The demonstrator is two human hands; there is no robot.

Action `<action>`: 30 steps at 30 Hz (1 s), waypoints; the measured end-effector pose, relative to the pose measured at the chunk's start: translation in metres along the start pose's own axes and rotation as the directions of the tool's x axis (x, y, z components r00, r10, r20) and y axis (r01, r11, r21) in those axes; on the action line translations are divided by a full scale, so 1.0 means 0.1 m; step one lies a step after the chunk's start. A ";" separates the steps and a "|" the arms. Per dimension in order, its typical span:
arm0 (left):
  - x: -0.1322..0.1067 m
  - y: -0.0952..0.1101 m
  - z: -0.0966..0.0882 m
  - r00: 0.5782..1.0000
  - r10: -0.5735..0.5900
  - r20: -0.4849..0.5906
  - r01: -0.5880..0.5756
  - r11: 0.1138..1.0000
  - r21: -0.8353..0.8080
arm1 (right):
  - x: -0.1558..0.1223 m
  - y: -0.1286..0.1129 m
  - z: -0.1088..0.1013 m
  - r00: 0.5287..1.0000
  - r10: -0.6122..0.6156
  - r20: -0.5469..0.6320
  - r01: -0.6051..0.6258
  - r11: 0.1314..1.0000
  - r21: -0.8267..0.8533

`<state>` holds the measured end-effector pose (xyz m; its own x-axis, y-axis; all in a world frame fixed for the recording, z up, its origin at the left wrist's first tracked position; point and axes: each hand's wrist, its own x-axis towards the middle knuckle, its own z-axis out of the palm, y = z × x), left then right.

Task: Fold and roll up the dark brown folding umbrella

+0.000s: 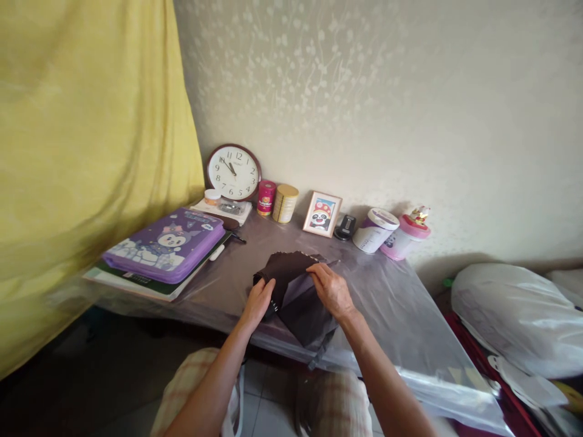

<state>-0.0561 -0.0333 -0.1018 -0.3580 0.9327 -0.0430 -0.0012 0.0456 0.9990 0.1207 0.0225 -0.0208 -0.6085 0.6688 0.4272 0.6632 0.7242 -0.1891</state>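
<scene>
A dark grey-brown plastic bag [296, 291] lies on the table [387, 291], which is covered with clear plastic sheet; part of the bag hangs over the near edge. My left hand [259, 301] grips the bag's left edge, fingers curled round it. My right hand [330, 289] presses on the bag's upper right part, fingers closed on the material. Both forearms reach in from the bottom of the view.
A purple cartoon case [166, 243] lies on books at the left. Along the wall stand a clock [233, 172], a red tin [266, 198], a gold tin [285, 203], a panda picture frame [322, 213], a white tub [375, 230] and a pink container [404, 237]. Yellow curtain [82, 152] at left, white bags [514, 315] at right.
</scene>
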 end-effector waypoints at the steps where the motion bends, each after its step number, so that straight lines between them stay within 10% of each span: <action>1: 0.00 0.00 0.00 1.000 -0.002 -0.001 0.002 1.000 0.002 | 0.06 0.00 0.04 1.000 -0.011 -0.004 0.011 1.000 0.011; 26: 0.03 -0.07 0.01 0.999 0.012 0.050 -0.012 1.000 0.005 | 0.39 -0.01 0.58 0.984 -0.172 0.037 0.166 0.977 0.134; 30: 0.02 -0.04 0.00 1.000 0.010 0.029 -0.011 0.998 0.059 | 0.37 0.22 0.56 1.000 -0.025 0.018 0.025 1.000 0.011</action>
<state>-0.0568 -0.0320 -0.1058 -0.3306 0.9432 -0.0338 0.0577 0.0560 0.9968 0.0881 0.0728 -0.0587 -0.6325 0.6535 0.4158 0.6430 0.7423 -0.1885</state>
